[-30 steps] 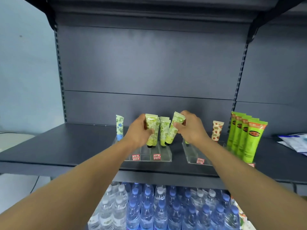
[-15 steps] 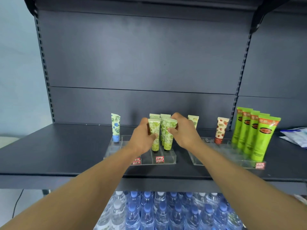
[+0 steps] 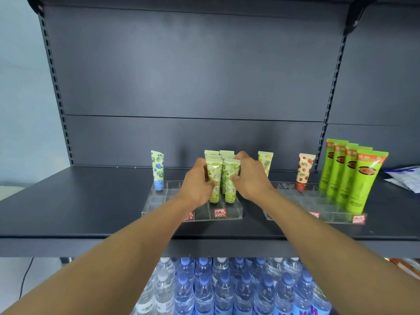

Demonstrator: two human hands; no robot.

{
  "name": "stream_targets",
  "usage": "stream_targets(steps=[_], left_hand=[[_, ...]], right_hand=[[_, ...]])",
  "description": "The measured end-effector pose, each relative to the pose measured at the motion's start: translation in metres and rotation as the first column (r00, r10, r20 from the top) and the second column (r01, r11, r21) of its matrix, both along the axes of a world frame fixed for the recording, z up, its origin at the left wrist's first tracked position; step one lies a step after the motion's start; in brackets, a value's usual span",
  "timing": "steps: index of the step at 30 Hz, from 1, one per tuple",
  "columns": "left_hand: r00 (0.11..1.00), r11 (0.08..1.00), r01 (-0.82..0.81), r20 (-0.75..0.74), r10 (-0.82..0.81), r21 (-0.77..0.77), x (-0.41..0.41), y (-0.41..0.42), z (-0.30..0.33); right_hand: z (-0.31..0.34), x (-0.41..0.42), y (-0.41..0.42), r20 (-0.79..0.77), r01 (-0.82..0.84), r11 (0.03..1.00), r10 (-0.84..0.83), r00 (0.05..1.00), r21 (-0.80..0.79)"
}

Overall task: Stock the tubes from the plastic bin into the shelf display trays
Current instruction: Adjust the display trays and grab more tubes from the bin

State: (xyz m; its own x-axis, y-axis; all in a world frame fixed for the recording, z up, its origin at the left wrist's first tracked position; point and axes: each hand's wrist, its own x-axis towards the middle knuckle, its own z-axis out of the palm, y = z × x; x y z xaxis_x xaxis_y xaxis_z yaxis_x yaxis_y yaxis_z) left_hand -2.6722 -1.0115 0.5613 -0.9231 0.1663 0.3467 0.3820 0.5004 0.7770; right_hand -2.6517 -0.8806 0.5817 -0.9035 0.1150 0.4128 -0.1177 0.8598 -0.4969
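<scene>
Green-patterned tubes (image 3: 221, 176) stand upright in the clear acrylic tray (image 3: 204, 215) on the shelf, my L hand (image 3: 198, 185) gripping the left front one & R hand (image 3: 248, 178) pinching its neighbour.

Dark grey shelf (image 3: 68, 208) carrying two clear display trays, left (image 3: 205, 214) and right (image 3: 329, 214), with white packets (image 3: 406, 178) at far right.

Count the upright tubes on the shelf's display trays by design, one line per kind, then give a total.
Blue-flower tube: 1
Pale green patterned tubes: 4
Yellow fruit tube: 1
Strawberry tube: 1
Tall bright green tubes: 4
Total: 11
</scene>
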Motion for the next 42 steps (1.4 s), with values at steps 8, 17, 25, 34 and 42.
stream_targets(steps=[8, 17, 25, 34, 42], left_hand=[[1.0, 0.999, -0.021, 0.011, 0.021, -0.041, 0.005, 0.0, -0.001], [0.998, 0.995, -0.064, 0.007, 0.065, -0.075, 0.006, 0.0, -0.004], [0.991, 0.981, -0.131, -0.034, 0.128, -0.145, 0.031, -0.012, 0.004], [0.969, 0.844, -0.212, -0.221, 0.114, -0.493, 0.117, -0.029, -0.006], [0.994, 0.813, -0.106, -0.028, 0.11, -0.572, 0.18, -0.034, -0.086]], right_hand=[[-0.003, 0.003, 0.001, 0.011, 0.0, 1.0, 0.001, 1.0, -0.029], [-0.009, 0.004, 0.009, -0.022, -0.002, 0.998, 0.001, 1.0, -0.064], [-0.007, 0.041, 0.018, -0.071, -0.012, 0.998, 0.016, 0.997, 0.055], [-0.031, 0.11, 0.008, -0.024, -0.176, 0.971, 0.182, 0.983, 0.161], [-0.129, 0.163, -0.002, 0.155, -0.214, 0.973, 0.2, 0.967, 0.081]])
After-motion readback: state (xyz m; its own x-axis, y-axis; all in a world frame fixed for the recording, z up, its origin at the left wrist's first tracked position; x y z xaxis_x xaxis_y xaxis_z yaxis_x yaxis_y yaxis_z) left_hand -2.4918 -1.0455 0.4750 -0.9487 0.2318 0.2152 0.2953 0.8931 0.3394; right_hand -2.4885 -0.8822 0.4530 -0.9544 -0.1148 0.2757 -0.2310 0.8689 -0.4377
